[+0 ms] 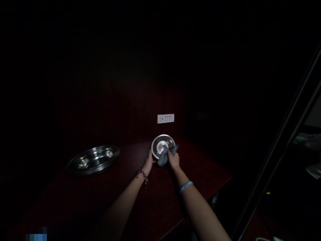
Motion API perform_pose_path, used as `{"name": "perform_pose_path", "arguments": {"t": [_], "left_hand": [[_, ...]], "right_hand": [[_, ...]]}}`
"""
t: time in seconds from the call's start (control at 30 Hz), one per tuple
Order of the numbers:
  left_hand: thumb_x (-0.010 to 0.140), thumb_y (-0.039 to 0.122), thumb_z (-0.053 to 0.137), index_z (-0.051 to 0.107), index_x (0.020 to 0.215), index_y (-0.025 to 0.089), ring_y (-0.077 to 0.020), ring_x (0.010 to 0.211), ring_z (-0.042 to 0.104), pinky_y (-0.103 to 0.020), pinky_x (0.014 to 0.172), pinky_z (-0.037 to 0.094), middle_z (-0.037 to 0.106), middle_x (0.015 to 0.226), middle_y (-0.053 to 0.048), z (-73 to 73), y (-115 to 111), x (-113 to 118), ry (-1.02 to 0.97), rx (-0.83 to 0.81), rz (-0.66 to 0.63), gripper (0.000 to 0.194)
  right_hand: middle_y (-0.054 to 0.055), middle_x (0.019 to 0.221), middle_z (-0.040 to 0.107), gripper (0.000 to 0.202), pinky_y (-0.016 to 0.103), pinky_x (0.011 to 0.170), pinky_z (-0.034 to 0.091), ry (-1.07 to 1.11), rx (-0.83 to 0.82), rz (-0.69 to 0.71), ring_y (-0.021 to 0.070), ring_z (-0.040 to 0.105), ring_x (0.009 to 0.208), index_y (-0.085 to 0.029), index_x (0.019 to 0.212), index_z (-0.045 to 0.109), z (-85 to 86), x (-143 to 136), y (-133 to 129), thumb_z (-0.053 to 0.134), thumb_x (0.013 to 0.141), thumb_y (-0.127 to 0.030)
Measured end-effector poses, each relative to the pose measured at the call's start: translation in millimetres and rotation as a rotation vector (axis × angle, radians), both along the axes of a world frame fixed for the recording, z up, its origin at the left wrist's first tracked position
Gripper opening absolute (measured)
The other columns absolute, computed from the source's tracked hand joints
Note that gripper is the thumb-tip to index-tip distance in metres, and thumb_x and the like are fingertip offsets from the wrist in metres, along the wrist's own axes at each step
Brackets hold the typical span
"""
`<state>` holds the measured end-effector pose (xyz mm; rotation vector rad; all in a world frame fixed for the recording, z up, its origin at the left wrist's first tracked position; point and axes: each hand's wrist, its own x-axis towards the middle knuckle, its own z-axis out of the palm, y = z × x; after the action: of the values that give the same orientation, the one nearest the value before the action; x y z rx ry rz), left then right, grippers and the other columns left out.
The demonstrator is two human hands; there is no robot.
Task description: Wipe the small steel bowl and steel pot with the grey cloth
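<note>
A small round metal bowl (160, 146) is tilted so that its shiny inside faces me. My left hand (148, 163) grips its lower left rim, the thumb up along the edge and the other fingers partly hidden beneath. In my right hand (174, 160) is a bunched grey cloth (163, 158), pressed against the bowl's lower right inner side and rim. Part of the cloth sticks out past the fingers on both sides. Whether the bowl's base touches the table cannot be made out.
A wide, shallow metal basin (94, 160), perhaps several stacked, lies to the left on the dark red table (200, 170). A white socket plate (166, 118) is on the wall behind the bowl. At right runs a slanted dark frame (283, 144). Much is in deep shadow.
</note>
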<state>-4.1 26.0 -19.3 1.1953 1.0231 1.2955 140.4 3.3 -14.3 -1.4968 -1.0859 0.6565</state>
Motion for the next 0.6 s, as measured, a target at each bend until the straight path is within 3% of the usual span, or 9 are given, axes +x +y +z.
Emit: {"name": "perform_pose_path", "arguments": {"t": [0.37, 0.6], "left_hand": [[0.091, 0.057, 0.035, 0.061, 0.118, 0.012, -0.0235, 0.099, 0.064, -0.035, 0.082, 0.052, 0.069, 0.107, -0.015, 7.5, -10.3, 0.8, 0.004, -0.011, 0.024, 0.058], [0.088, 0.059, 0.035, 0.063, 0.108, 0.013, -0.0273, 0.101, 0.062, -0.034, 0.080, 0.053, 0.069, 0.102, -0.015, 1.0, -3.5, -0.1, 0.004, 0.014, 0.000, 0.058]], "right_hand": [[0.014, 0.104, 0.072, 0.033, 0.027, 0.085, 0.049, -0.021, 0.009, -0.002, 0.0222, 0.067, 0.100, -0.010, 0.101, 0.070, 2.9, -0.4, -3.4, 0.050, 0.088, -0.033], [0.015, 0.103, 0.072, 0.032, 0.027, 0.086, 0.049, -0.021, -0.001, -0.020, 0.0225, 0.067, 0.100, -0.009, 0.101, 0.070, 2.6, -1.1, -3.5, 0.051, 0.087, -0.031]]}}
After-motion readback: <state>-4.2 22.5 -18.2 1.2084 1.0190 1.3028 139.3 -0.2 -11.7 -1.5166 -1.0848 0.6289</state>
